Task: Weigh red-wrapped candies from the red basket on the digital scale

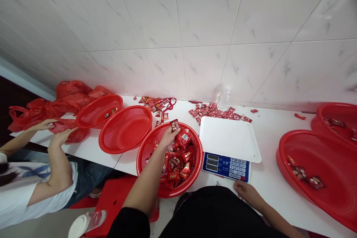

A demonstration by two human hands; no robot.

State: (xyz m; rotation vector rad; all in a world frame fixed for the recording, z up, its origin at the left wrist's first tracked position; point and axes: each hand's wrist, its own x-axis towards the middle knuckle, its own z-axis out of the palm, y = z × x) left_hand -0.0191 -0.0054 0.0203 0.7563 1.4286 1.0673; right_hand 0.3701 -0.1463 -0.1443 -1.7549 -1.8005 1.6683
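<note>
My left hand (169,138) reaches over a red basket (141,160) and pinches a small dark-red wrapped snack packet (175,124) near its far rim. Many shiny red snack packets (178,161) fill that basket. To its right stands a digital scale with a blue keypad panel (225,167) and a white weighing tray (230,137) with nothing on it. My right hand (247,193) rests loosely curled by the table edge, just below the scale's lower right corner, and I see nothing in it.
Two red baskets (125,130) (96,113) stand left, near red plastic bags (72,96). A co-worker's hands (60,137) handle a bag there. Small red packets (214,111) and a clear bottle (224,98) lie behind the scale. More red baskets (329,156) stand right; a lidded cup (86,223) is lower left.
</note>
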